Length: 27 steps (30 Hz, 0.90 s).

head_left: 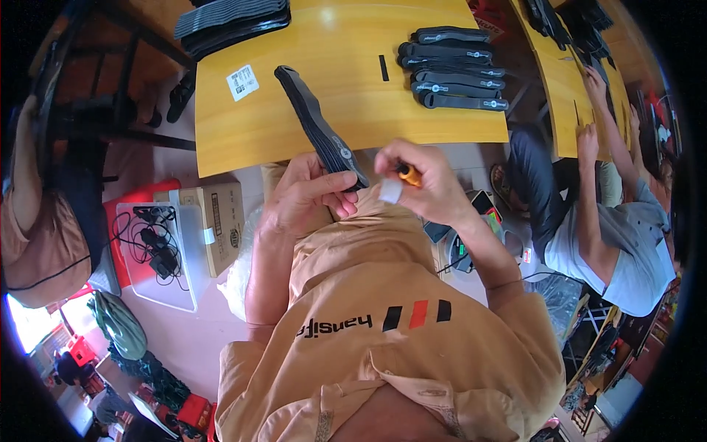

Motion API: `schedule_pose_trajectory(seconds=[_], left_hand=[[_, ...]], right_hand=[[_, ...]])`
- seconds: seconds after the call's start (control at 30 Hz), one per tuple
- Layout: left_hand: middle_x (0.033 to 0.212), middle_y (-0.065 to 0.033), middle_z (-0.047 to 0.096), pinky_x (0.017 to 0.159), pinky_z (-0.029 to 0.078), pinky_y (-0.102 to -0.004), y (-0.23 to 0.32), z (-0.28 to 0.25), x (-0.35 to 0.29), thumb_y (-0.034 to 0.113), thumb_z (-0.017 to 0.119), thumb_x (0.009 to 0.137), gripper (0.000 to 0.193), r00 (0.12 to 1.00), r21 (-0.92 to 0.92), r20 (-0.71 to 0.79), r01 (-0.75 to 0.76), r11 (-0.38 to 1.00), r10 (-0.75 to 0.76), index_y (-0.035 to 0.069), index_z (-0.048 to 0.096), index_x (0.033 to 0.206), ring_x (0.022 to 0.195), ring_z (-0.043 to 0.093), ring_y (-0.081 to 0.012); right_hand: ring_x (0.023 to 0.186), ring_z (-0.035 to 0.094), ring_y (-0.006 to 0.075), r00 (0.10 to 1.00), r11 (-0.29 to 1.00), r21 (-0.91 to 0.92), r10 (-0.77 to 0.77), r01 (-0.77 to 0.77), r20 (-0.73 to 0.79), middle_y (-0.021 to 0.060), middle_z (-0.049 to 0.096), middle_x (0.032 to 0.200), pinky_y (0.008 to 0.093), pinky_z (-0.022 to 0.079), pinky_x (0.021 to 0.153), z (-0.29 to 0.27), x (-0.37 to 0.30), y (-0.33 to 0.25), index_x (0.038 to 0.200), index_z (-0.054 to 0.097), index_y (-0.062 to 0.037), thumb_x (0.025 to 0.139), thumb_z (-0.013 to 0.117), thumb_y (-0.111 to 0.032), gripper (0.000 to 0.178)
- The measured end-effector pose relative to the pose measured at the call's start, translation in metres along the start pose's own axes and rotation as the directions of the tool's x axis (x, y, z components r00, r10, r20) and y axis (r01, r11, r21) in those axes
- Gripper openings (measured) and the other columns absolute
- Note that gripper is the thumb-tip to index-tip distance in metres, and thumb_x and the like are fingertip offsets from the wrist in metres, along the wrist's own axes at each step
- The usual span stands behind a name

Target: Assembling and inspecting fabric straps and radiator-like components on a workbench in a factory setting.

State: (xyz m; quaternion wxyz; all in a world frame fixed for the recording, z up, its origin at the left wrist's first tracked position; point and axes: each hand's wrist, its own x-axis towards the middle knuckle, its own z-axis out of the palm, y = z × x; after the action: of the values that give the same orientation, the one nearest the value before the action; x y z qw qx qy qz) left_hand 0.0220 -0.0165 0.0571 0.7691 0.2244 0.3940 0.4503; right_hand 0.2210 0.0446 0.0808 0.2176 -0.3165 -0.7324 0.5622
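Your left hand (313, 190): fingers gripping the dark strap bundle (314, 118) at the yellow table's (331, 62) near edge, likely keeping layers together | your right hand (429, 183), off that edge: curled round an orange tool (409, 175); white piece's (391, 191) hold unclear

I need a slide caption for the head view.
Left hand holds dark straps; right hand holds an orange object.

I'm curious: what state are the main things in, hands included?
Left hand: pinching the strap bundle.
Strap bundle: stacked together, slanting.
Right hand: curled around an orange item.
Orange item: partly hidden.
White label: flat on the table.
Dark strip: lying flat.
Strap piles: stacked.
Black cables: tangled.
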Motion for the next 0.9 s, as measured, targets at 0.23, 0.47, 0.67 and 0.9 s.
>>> schedule_pose_trajectory(seconds=[0.23, 0.47, 0.67, 0.9], left_hand=[[0.069, -0.0101, 0.061, 0.051, 0.05, -0.0228, 0.005, 0.015, -0.01, 0.008, 0.061, 0.078, 0.02, 0.997, 0.182, 0.02, 0.075, 0.98, -0.08, -0.007, 0.059, 0.09, 0.056, 0.06, -0.0154], [0.071, -0.0107, 0.061, 0.052, 0.05, -0.0245, -0.001, 0.011, -0.015, 0.011, 0.064, 0.078, 0.018, 0.979, 0.145, 0.121, 0.143, 0.979, -0.161, -0.003, 0.057, 0.087, 0.057, 0.06, -0.0159], [0.069, -0.0095, 0.059, 0.051, 0.05, -0.0249, -0.009, 0.019, -0.014, 0.016, 0.062, 0.082, 0.024, 0.996, 0.112, 0.035, 0.079, 0.991, -0.083, -0.003, 0.054, 0.094, 0.057, 0.06, -0.0156], [0.065, -0.0079, 0.055, 0.047, 0.048, -0.025, -0.021, 0.017, -0.023, 0.023, 0.058, 0.084, 0.033, 0.979, -0.14, 0.188, 0.099, 0.985, -0.072, -0.005, 0.052, 0.101, 0.05, 0.056, -0.0142]], right_hand=[[0.056, 0.05, 0.0258, 0.944, 0.977, -0.151, -0.097, 0.151, 0.315, 0.0123, 0.051, 0.064, 0.0325, 0.037, 0.05, -0.008, 0.014, -0.011, 0.082, 0.052, -0.0032, 0.071, 0.063, -0.014, 0.019], [0.057, 0.048, 0.0354, 0.886, 0.924, -0.127, -0.298, 0.361, 0.356, 0.0178, 0.051, 0.063, 0.0377, 0.037, 0.05, 0.001, 0.005, -0.001, 0.08, 0.05, -0.0023, 0.069, 0.053, -0.007, 0.013], [0.049, 0.048, 0.0222, 0.962, 0.986, 0.155, -0.095, 0.056, 0.256, 0.015, 0.044, 0.057, 0.0339, 0.034, 0.048, 0.005, 0.001, 0.007, 0.078, 0.051, -0.0002, 0.074, 0.052, -0.011, 0.012], [0.049, 0.039, 0.0029, 0.823, 0.479, 0.671, 0.289, -0.566, 0.488, 0.002, 0.046, 0.056, 0.0193, 0.028, 0.045, 0.003, -0.006, -0.001, 0.072, 0.055, -0.0037, 0.08, 0.051, -0.012, 0.012]])
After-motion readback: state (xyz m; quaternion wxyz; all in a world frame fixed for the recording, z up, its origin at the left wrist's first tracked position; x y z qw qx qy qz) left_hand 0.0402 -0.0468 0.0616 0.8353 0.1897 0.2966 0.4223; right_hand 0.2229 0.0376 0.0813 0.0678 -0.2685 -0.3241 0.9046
